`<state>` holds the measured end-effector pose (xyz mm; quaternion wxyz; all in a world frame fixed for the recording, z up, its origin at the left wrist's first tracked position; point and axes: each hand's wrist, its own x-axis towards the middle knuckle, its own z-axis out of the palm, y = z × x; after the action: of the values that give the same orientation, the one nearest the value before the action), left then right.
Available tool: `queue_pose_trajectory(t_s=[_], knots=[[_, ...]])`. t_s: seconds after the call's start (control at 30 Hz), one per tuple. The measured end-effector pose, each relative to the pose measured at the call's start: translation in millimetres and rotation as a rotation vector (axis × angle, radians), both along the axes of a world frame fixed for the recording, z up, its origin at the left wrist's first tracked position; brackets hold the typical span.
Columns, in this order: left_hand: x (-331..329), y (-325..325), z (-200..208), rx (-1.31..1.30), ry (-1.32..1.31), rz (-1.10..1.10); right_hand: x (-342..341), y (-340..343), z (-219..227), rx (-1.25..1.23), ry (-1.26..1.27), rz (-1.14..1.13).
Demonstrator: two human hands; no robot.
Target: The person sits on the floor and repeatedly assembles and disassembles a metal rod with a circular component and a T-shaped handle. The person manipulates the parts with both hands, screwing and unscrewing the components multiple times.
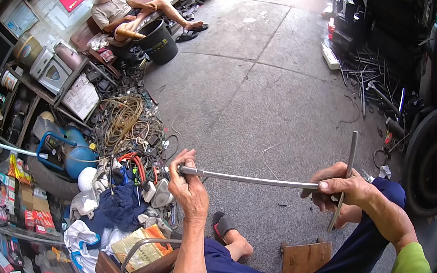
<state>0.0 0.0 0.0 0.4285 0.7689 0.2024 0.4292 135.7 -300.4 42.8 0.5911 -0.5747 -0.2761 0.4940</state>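
A long, shiny metal rod point(261, 179) with a thicker collar at its left end spans the space between my hands above my lap. The fingers of my left hand point(190, 197) are closed round the collared end, with the fingertips pointing up. My right hand point(353, 188) grips the rod's other end, thumb on top. A second, dull grey metal bar point(353, 151) passes through the same hand, standing steeply and crossing the rod's end. The fingers hide the place where the two pieces meet, so I cannot tell whether they are joined.
A small wooden stool point(306, 259) stands between my legs. Clothes point(116, 211), coiled hoses point(124, 119) and a blue tank point(75, 152) crowd the left. Loose metal rods point(370, 71) and a black wheel point(436, 161) lie right. Far back, a person point(118, 10) sits beside a black bucket point(158, 42).
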Motion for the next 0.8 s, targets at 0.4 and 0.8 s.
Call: queue_pose_trajectory(t_s=[0.4, 0.8], knots=[[-10.9, -12.6, 13.3, 0.290, 0.017, 0.078, -11.4, -16.4, -36.4, 0.103, 0.746, -0.125], [2.5, -18.1, 16.2, 0.207, 0.087, 0.019, 6.1, -23.7, -32.3, 0.271, 0.731, -0.173]])
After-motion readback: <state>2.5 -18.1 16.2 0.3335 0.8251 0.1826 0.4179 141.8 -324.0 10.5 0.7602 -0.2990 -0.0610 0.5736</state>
